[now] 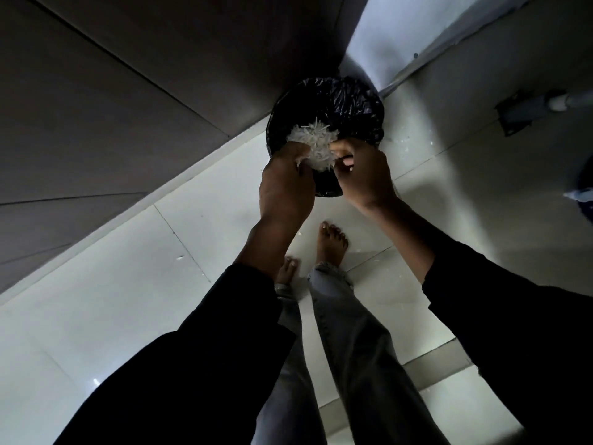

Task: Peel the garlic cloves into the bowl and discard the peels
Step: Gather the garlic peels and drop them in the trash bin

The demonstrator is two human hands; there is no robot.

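While your left hand [285,181] and right hand [362,175] cup the white garlic peels [316,146] between curled fingers above the black-lined bin [346,101], lower them inside its rim before you part them, so no scraps drift onto the floor tiles [128,284].

We see a pale, papery heap of garlic peels [313,143] cupped between our left hand [286,184] and right hand [364,175], just above the black-lined bin [349,104].
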